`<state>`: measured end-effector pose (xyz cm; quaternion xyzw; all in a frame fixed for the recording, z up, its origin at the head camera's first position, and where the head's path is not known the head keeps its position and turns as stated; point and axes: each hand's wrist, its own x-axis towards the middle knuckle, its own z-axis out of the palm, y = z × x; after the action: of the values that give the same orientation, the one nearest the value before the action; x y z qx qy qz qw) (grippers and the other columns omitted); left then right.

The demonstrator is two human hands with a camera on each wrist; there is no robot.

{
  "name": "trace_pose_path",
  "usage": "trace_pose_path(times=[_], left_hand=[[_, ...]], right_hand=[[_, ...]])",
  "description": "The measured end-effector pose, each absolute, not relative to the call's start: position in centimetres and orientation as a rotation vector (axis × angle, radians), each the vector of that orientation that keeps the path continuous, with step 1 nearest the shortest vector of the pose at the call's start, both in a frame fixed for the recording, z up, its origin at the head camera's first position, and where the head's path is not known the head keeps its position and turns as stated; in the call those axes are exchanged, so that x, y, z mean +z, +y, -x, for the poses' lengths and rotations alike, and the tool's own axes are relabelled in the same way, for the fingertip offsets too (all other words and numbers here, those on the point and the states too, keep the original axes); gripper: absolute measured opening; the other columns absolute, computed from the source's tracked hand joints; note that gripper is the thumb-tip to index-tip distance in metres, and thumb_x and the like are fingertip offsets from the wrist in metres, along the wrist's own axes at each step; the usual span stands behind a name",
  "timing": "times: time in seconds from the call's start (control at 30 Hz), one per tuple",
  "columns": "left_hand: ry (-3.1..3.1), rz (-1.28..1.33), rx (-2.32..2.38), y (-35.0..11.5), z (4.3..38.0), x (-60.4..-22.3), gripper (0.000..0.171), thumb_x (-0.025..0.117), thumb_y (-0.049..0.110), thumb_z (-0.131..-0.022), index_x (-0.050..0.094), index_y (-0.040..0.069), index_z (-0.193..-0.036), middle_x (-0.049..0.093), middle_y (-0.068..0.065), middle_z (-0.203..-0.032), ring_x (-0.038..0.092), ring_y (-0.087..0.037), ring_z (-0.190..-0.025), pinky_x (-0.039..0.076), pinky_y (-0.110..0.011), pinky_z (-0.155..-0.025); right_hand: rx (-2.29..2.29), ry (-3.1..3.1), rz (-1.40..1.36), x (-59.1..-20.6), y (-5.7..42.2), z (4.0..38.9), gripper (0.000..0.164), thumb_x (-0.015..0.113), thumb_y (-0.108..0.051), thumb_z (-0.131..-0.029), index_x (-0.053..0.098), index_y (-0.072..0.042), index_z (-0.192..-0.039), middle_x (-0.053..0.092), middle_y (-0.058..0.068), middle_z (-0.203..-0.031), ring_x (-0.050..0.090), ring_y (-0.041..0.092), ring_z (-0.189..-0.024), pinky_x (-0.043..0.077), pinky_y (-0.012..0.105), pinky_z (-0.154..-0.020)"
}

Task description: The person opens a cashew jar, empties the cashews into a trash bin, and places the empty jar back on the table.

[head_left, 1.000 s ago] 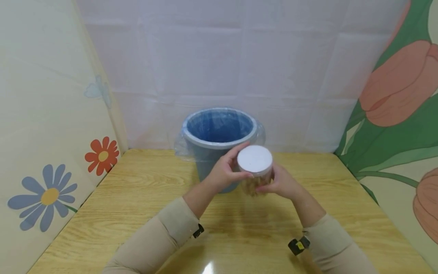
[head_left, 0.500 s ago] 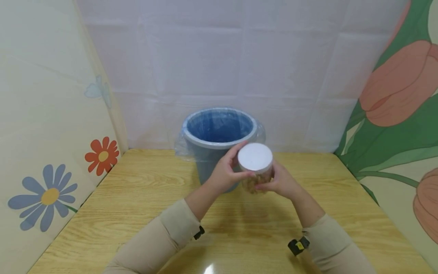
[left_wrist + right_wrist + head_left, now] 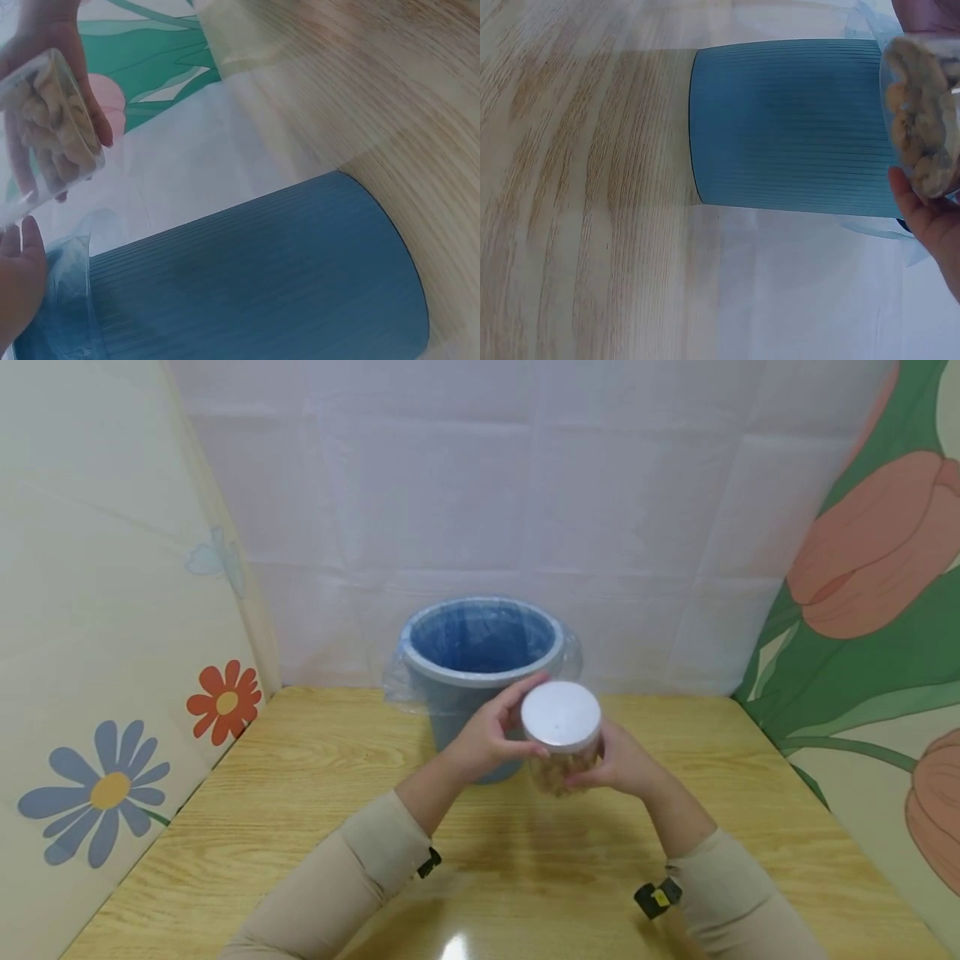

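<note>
A clear jar (image 3: 553, 774) with a white lid (image 3: 561, 714) is held up in front of the blue bin (image 3: 453, 714), tilted slightly. My left hand (image 3: 487, 735) grips around the lid's left side, thumb at the near edge and fingers behind. Lower down, my right hand (image 3: 626, 762) holds the jar body from the right. Tan lumpy pieces, perhaps peanuts in shells, fill the jar's lower part, as the left wrist view shows through the jar wall (image 3: 56, 124). The right wrist view also shows the jar's contents (image 3: 919, 124) above the right fingers.
The ribbed bin stands on a wood-grain table (image 3: 330, 752), with a clear plastic liner (image 3: 405, 681) folded over its rim. A white sheet (image 3: 480, 485) hangs behind it. Flower-printed panels (image 3: 112, 610) flank the table.
The jar has dipped slightly toward me after a small rise. My left thumb has shifted a little left along the lid's edge. The bin has stayed in place.
</note>
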<state>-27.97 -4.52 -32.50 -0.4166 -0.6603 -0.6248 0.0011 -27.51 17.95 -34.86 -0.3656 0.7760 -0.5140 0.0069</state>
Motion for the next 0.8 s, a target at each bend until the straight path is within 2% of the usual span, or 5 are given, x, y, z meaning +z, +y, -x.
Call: trace_pose_path(times=[0.27,0.43,0.57,0.67,0.8], left_hand=[[-2.019,1.490,-1.995,-4.74,27.94,-32.36,0.105,0.077,0.048,-0.065,0.024,0.000,-0.142,0.033,-0.020,-0.142,0.039,-0.028,-0.125,0.036,-0.038,-0.101],[-2.031,1.506,-1.983,-4.75,27.93,-32.31,0.105,0.076,0.051,-0.065,0.026,0.001,-0.142,0.032,-0.017,-0.143,0.038,-0.026,-0.126,0.035,-0.038,-0.101],[-2.035,1.506,-1.979,-4.74,28.00,-32.36,0.102,0.077,0.047,-0.065,0.028,0.001,-0.142,0.034,-0.015,-0.143,0.039,-0.024,-0.125,0.035,-0.039,-0.101],[-2.041,1.487,-1.966,-4.72,28.00,-32.35,0.096,0.079,0.039,-0.067,0.030,0.002,-0.141,0.037,-0.014,-0.141,0.042,-0.024,-0.123,0.037,-0.039,-0.100],[-2.073,1.427,-1.932,-4.67,27.89,-32.28,0.085,0.079,0.014,-0.069,0.033,0.003,-0.140,0.043,-0.014,-0.136,0.047,-0.023,-0.117,0.041,-0.037,-0.096]], right_hand=[[-1.574,2.320,1.260,-34.90,18.27,27.62,0.092,0.080,-0.004,-0.060,0.030,-0.001,-0.137,0.042,0.016,-0.132,0.040,0.030,-0.119,0.031,0.056,-0.099],[-1.545,2.272,1.298,-34.98,18.39,27.76,0.092,0.080,-0.003,-0.061,0.028,0.000,-0.137,0.042,0.017,-0.131,0.041,0.022,-0.119,0.031,0.055,-0.099],[-1.544,2.274,1.297,-35.02,18.38,27.82,0.093,0.080,-0.002,-0.061,0.027,0.000,-0.137,0.041,0.017,-0.132,0.041,0.022,-0.119,0.030,0.055,-0.099],[-1.548,2.289,1.281,-35.09,18.36,27.86,0.092,0.080,-0.004,-0.061,0.028,-0.001,-0.137,0.042,0.015,-0.131,0.041,0.026,-0.119,0.031,0.055,-0.099],[-1.557,2.322,1.247,-35.16,18.22,27.84,0.091,0.081,-0.007,-0.062,0.030,-0.005,-0.137,0.043,0.012,-0.131,0.040,0.030,-0.119,0.032,0.054,-0.099]])
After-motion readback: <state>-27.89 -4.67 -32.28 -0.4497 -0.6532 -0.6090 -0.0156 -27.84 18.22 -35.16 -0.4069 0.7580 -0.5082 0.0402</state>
